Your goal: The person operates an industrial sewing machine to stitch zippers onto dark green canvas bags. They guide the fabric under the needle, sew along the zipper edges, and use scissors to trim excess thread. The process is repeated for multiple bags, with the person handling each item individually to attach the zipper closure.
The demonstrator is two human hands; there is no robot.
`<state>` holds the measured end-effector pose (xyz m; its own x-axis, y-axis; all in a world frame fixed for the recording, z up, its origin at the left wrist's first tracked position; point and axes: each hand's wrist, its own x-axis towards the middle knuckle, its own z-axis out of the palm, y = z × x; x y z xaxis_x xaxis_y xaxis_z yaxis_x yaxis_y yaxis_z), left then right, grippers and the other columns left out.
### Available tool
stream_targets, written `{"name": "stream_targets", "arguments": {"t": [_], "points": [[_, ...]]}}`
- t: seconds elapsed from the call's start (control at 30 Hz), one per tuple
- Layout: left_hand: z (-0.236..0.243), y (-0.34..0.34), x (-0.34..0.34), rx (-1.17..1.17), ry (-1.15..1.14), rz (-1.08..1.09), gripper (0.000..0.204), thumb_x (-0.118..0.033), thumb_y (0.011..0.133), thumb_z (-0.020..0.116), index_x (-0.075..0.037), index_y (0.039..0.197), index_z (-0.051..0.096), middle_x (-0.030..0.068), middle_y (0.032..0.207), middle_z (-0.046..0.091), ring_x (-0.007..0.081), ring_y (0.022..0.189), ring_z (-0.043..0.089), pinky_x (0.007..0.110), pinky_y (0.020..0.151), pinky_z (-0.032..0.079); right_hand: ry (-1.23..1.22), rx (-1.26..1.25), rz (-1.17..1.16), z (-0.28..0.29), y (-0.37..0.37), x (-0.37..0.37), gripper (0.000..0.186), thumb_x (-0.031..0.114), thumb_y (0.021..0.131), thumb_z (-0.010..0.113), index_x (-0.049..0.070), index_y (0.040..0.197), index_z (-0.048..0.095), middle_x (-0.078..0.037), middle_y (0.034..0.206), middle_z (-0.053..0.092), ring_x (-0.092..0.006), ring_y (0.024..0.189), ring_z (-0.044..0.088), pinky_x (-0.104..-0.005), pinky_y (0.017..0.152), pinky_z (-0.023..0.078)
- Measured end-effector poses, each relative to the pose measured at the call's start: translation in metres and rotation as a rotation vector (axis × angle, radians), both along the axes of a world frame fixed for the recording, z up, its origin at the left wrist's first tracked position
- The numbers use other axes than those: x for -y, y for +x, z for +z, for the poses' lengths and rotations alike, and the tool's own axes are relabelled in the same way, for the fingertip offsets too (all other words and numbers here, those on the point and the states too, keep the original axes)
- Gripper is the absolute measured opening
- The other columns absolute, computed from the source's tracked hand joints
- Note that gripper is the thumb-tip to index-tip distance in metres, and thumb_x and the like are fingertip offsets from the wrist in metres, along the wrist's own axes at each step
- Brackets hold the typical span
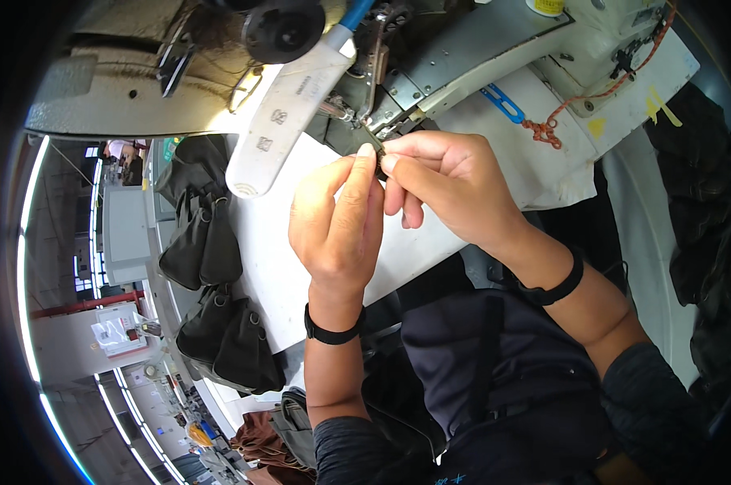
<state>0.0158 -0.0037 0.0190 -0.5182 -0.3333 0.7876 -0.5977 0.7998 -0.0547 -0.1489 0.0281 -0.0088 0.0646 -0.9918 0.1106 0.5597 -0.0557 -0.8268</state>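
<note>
My left hand (337, 222) and my right hand (458, 186) meet just in front of the sewing machine's needle area. Between their fingertips is a small, narrow dark olive piece (379, 151), perhaps fabric or strap; the fingers cover most of it. Both hands are closed in a pinch, thumbs and forefingers almost touching. Right behind the fingertips stand the machine's metal needle bar and presser parts (367, 101). A white plastic lamp arm (280, 121) with a blue end slants down to the left of them.
Dark green bags (200, 234) lie along the white table (268, 275) on the left. A blue plastic tool (503, 103) tied to an orange cord (543, 133) rests right of the machine bed (462, 61). Brown bags (260, 440) sit at the lower left.
</note>
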Motion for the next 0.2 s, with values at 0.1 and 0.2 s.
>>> {"name": "stream_targets", "arguments": {"t": [0.1, 0.2], "points": [[0.0026, 0.0014, -0.0010, 0.026, 0.013, 0.004, 0.044, 0.009, 0.072, 0.082, -0.001, 0.115, 0.079, 0.0084, 0.098, 0.072, 0.0243, 0.084, 0.070, 0.035, 0.073, 0.057, 0.015, 0.018, 0.016, 0.0012, -0.0027, -0.0024, 0.021, 0.007, 0.103, 0.059, -0.009, 0.112, 0.071, -0.010, 0.076, 0.072, -0.0109, 0.057, 0.064, -0.0249, 0.054, 0.051], [0.0043, 0.0037, -0.0047, 0.040, 0.053, 0.038, 0.043, 0.006, 0.073, 0.083, -0.004, 0.115, 0.080, 0.0075, 0.099, 0.072, 0.0245, 0.088, 0.071, 0.036, 0.077, 0.057, 0.026, 0.028, 0.031, 0.0025, -0.0037, -0.0020, 0.020, 0.009, 0.101, 0.058, -0.004, 0.101, 0.073, -0.008, 0.076, 0.073, -0.0107, 0.058, 0.065, -0.0235, 0.055, 0.049]]}}
